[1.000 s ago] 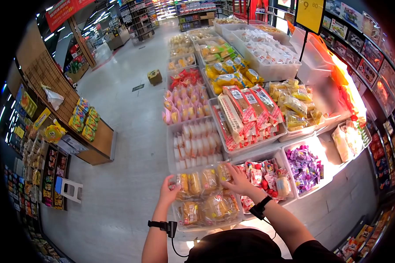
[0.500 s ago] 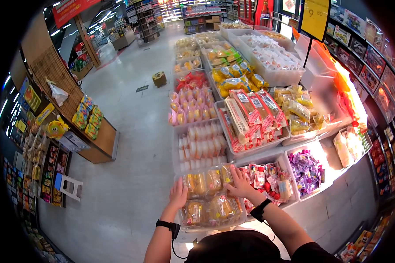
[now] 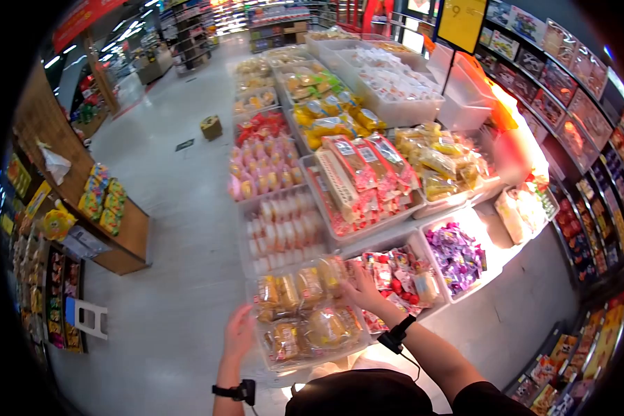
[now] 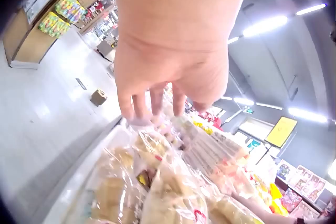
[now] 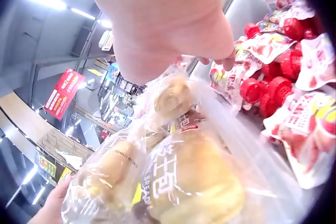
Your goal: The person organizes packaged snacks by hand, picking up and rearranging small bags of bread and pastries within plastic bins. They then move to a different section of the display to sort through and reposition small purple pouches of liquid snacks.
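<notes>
Packaged bread (image 3: 308, 286) in clear wrappers lies in two rows in a translucent bin (image 3: 312, 367) at the front of the display. Just off this bin's left side is my left hand (image 3: 237, 334), fingers loosely extended and holding nothing. In the left wrist view the left hand's fingers (image 4: 156, 98) point down past the wrapped loaves (image 4: 170, 190). My right hand (image 3: 364, 290) rests at the bin's back right edge, fingers reaching forward beside the bread. The right wrist view shows that hand above a wrapped loaf (image 5: 194, 176), its fingers partly hidden behind the palm.
Right of the bread stands a bin of red-capped pouches (image 5: 278, 92), then one of purple-wrapped sweets (image 3: 456, 256). Behind are wrapped white-edged cakes (image 3: 284, 232) and a raised bin of long red-and-white packets (image 3: 367, 184). A small step stool (image 3: 90, 319) stands on the floor at left.
The left hand has lifted off the bread's left side and moved outward, toward me. The right hand has slid to the bin's right edge. The bread has kept its place; the head view has swung right.
</notes>
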Tool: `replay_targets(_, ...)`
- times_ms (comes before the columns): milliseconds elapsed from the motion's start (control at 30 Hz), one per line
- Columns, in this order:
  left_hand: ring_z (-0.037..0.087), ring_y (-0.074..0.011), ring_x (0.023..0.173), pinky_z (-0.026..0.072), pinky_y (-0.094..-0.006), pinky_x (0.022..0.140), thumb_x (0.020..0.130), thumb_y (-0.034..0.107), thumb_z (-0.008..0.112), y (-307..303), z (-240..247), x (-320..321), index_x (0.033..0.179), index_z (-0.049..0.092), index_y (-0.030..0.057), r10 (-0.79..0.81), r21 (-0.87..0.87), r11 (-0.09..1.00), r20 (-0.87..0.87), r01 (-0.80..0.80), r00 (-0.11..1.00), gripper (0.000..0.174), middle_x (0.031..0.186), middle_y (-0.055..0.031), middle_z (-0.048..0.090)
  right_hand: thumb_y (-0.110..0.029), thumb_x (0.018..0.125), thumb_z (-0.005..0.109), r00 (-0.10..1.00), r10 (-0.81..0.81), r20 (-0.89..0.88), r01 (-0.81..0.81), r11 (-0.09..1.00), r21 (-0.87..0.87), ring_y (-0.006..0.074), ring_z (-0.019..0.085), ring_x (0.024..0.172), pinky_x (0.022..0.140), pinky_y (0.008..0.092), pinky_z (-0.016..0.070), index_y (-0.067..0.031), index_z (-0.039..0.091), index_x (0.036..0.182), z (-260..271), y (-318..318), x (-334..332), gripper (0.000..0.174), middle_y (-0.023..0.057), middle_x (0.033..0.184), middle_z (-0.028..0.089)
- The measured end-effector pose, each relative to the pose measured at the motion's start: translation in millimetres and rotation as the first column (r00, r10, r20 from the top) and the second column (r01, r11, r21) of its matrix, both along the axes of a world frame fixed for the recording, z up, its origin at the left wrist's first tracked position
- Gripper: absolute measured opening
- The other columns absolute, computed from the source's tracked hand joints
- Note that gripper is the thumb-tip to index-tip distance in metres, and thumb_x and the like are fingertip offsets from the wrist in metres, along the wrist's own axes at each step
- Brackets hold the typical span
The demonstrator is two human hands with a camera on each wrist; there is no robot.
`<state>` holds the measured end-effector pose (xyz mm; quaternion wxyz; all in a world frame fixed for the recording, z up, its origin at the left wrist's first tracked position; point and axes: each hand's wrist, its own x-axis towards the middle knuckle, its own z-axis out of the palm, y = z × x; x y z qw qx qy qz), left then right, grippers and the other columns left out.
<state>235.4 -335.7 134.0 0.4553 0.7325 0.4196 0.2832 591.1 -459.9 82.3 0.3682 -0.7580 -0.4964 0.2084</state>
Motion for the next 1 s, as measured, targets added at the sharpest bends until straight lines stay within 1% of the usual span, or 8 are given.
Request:
replay_targets(67, 0.059, -0.0144, 0.104, 0.0464, -0.0284, 0.089, 0.095, 0.017, 0.058, 4.4, 0.5, -26.0, 0.116, 0.063, 0.0024, 0.04, -0.262, 0.965, 0.079, -0.018, 0.996, 0.026, 0.113, -0.0068, 0.065, -0.029, 0.09, 0.062, 0.999, -0.024, 0.022, 0.023, 0.998, 0.057, 0.0389, 0.045, 0.127, 0.107, 0.0446, 0.035, 0.0025, 0.032, 0.143, 6.6, -24.4, 8.1, 0.069, 0.0274, 0.137, 0.045)
replay_targets(200, 0.059, -0.0105, 0.095, 0.0466, -0.0263, 0.086, 0.097, 0.015, 0.056, 10.9, -19.1, -69.7, 0.11, 0.064, 0.0009, 0.135, -0.151, 0.98, 0.021, -0.13, 0.991, 0.021, 0.1, -0.0032, 0.066, -0.024, 0.084, 0.069, 0.963, -0.201, 0.178, 0.179, 0.975, 0.13, 0.0393, 0.051, 0.117, 0.101, 0.0457, 0.0392, 0.0028, 0.041, 0.135, 29.8, -89.3, 36.0, 0.064, 0.025, 0.125, 0.053)
replay_targets(300, 0.059, -0.0112, 0.092, 0.0472, -0.0267, 0.085, 0.096, 0.013, 0.056, 2.6, -5.3, -71.9, 0.106, 0.064, 0.0002, 0.206, -0.137, 0.969, 0.011, -0.203, 0.978, 0.018, 0.098, -0.0036, 0.065, -0.029, 0.071, 0.079, 0.7, -0.389, 0.599, 0.417, 0.903, 0.1, 0.0409, 0.052, 0.111, 0.09, 0.0489, 0.0447, -0.0004, 0.043, 0.133, 37.3, -127.7, 67.7, 0.077, 0.0239, 0.126, 0.051)
replay_targets(500, 0.06, -0.0128, 0.088, 0.0474, -0.0269, 0.083, 0.095, 0.008, 0.055, -43.7, 47.2, -9.0, 0.103, 0.063, 0.0, 0.29, 0.02, 0.956, 0.11, -0.294, 0.951, 0.014, 0.095, -0.0052, 0.065, -0.041, 0.059, 0.086, 0.768, -0.189, 0.612, 0.461, 0.826, -0.325, 0.0419, 0.051, 0.116, 0.091, 0.0509, 0.0463, -0.0016, 0.019, 0.148, 0.5, -152.6, 102.3, 0.119, 0.0251, 0.129, 0.048)
replay_targets(633, 0.061, -0.0146, 0.088, 0.0477, -0.0279, 0.082, 0.094, 0.009, 0.057, -81.7, 69.6, 43.2, 0.101, 0.064, -0.0006, 0.336, 0.16, 0.924, 0.084, -0.346, 0.938, 0.013, 0.094, -0.0072, 0.066, -0.04, 0.058, 0.086, 0.916, -0.159, 0.37, 0.33, 0.823, -0.463, 0.0424, 0.052, 0.116, 0.09, 0.0487, 0.0485, -0.0016, 0.011, 0.15, 17.7, -147.8, 121.6, 0.125, 0.0291, 0.129, 0.047)
replay_targets(800, 0.061, -0.0146, 0.09, 0.0479, -0.0273, 0.081, 0.093, 0.009, 0.057, -137.2, 86.9, 114.6, 0.101, 0.065, -0.0003, 0.273, 0.17, 0.945, 0.061, -0.28, 0.96, 0.015, 0.097, -0.0066, 0.066, -0.024, 0.07, 0.072, 0.951, -0.093, 0.295, 0.218, 0.878, -0.425, 0.0466, 0.064, 0.081, 0.072, 0.0509, 0.0538, -0.0007, 0.031, 0.137, 45.3, -148.6, 153.6, 0.082, 0.0275, 0.099, 0.063)
replay_targets(933, 0.061, -0.0141, 0.093, 0.0468, -0.0257, 0.083, 0.097, 0.014, 0.053, -181.0, 88.4, 145.6, 0.112, 0.061, -0.0015, 0.137, -0.002, 0.991, -0.022, -0.137, 0.99, 0.023, 0.104, -0.0076, 0.067, -0.032, 0.076, 0.074, 0.991, 0.107, 0.086, -0.069, 0.93, -0.362, 0.0362, 0.067, 0.09, 0.068, 0.0435, 0.0553, -0.003, 0.033, 0.139, 83.2, -142.6, 153.9, 0.08, 0.0196, 0.108, 0.064)
replay_targets(1000, 0.06, -0.0155, 0.098, 0.0456, -0.0271, 0.088, 0.099, 0.019, 0.053, -199.4, 84.9, 153.2, 0.122, 0.055, -0.0019, 0.159, -0.232, 0.965, 0.131, -0.126, 0.979, 0.032, 0.109, -0.0093, 0.065, -0.023, 0.082, 0.071, 0.826, 0.172, -0.538, -0.364, 0.89, -0.275, 0.0271, 0.067, 0.081, 0.067, 0.0382, 0.0547, -0.0024, 0.036, 0.138, 124.3, -128.7, 125.6, 0.069, 0.0135, 0.1, 0.065)
